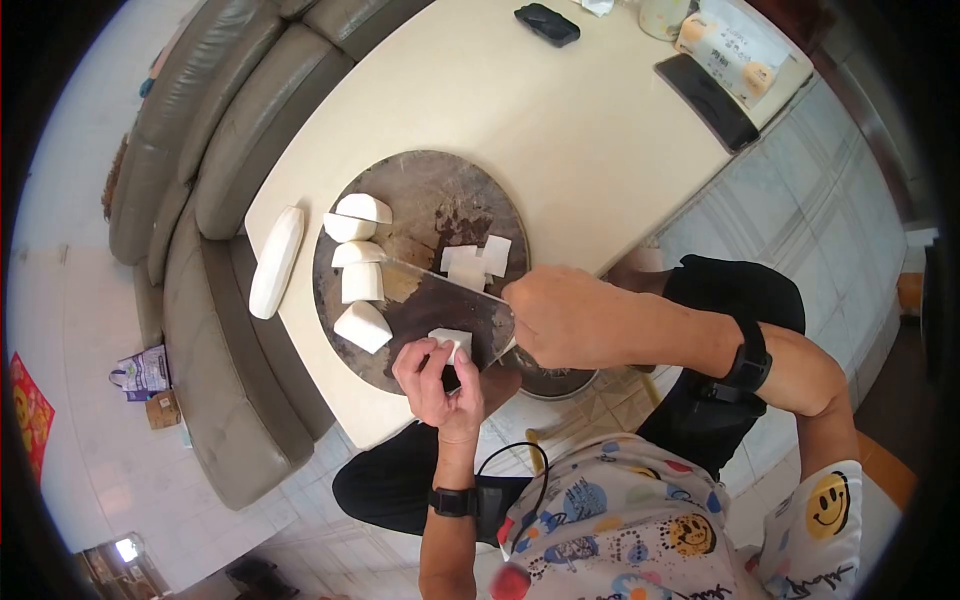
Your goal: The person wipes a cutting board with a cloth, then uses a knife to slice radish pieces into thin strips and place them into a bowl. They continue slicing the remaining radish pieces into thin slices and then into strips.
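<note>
My right hand (pixel 560 315) is wrapped round the handle of a cleaver (pixel 440 295), whose broad blade reaches left over the round chopping board (pixel 415 170). Near the board's front edge, my left hand (pixel 437 380) grips a chunk of white radish (pixel 452 340) with curled fingers, just beside the blade. Several thick radish chunks (pixel 362 285) lie in a row along the board's left side, the blade's far tip close to them. Thin white slices (pixel 470 265) rest on the right half, partly behind the blade. A whole peeled radish (pixel 278 262) lies left of the board.
The cream table (pixel 590 130) carries a black phone (pixel 707 100), a dark small object (pixel 547 24), a printed packet (pixel 735 50) and a jar (pixel 663 15). A grey leather sofa (pixel 225 350) stands along the left. Below the table edge, a round metal-rimmed container (pixel 560 385) shows partly.
</note>
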The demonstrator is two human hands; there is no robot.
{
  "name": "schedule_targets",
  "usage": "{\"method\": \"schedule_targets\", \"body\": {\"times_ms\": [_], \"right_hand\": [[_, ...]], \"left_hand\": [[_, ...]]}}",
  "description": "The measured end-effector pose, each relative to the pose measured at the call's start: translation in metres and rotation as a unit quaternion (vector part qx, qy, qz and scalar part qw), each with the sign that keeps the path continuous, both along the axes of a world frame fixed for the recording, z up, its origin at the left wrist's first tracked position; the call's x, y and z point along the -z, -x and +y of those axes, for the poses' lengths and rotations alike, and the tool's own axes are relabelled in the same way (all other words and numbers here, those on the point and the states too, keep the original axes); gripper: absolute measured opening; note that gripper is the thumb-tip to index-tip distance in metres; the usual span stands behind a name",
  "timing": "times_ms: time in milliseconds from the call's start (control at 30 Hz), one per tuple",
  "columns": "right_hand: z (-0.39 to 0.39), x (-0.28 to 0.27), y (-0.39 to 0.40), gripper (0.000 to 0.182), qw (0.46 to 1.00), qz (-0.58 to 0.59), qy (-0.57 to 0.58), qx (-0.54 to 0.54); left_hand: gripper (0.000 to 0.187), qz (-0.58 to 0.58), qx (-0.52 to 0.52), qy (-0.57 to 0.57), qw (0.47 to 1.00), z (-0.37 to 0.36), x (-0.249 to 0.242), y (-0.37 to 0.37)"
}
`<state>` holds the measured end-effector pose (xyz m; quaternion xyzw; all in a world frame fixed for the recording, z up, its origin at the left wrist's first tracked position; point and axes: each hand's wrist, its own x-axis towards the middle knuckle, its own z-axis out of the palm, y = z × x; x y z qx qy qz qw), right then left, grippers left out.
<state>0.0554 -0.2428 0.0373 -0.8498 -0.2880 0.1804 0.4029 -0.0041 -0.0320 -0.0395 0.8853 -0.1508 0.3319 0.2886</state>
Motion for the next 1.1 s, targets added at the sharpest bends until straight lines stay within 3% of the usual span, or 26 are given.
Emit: {"method": "schedule_targets", "body": {"times_ms": [300, 367, 533, 667, 733, 767, 900, 967, 1067, 1100], "right_hand": [[-0.004, -0.007, 0.019, 0.015, 0.998, -0.062, -0.014, -0.013], [-0.007, -0.006, 0.018, 0.019, 0.999, -0.038, -0.018, 0.034], [-0.013, 0.002, 0.012, 0.017, 0.997, -0.026, -0.044, 0.05], [-0.015, -0.001, 0.01, 0.014, 0.997, -0.018, -0.046, 0.058], [-0.012, 0.004, 0.012, 0.014, 0.997, -0.033, -0.044, 0.059], [-0.011, 0.006, 0.014, 0.014, 0.996, -0.048, -0.041, 0.059], [-0.007, 0.0, 0.016, 0.021, 0.999, 0.001, -0.012, 0.034], [-0.006, 0.0, 0.018, 0.02, 0.999, -0.012, -0.012, 0.03], [-0.006, 0.002, 0.023, 0.018, 0.999, -0.023, -0.001, 0.024], [-0.006, 0.001, 0.024, 0.018, 0.999, -0.022, -0.002, 0.023]], "left_hand": [[0.026, 0.026, -0.001, 0.016, 1.0, 0.004, -0.005, -0.001], [0.039, 0.116, 0.032, 0.014, 0.993, 0.004, -0.02, -0.003], [0.044, 0.263, 0.107, -0.047, 0.958, 0.018, -0.051, -0.01], [0.043, 0.234, 0.06, -0.048, 0.969, 0.019, -0.054, -0.013], [0.035, 0.316, -0.106, 0.098, 0.938, 0.007, -0.053, -0.013], [0.035, 0.228, -0.074, 0.037, 0.97, 0.019, -0.032, -0.016], [0.037, 0.302, -0.096, 0.002, 0.949, 0.011, -0.047, -0.014], [0.04, 0.429, -0.095, 0.281, 0.853, 0.007, -0.052, -0.01], [0.041, 0.405, -0.034, 0.243, 0.881, 0.006, -0.05, 0.001], [0.048, 0.416, -0.068, 0.237, 0.875, 0.003, -0.049, 0.003]]}}
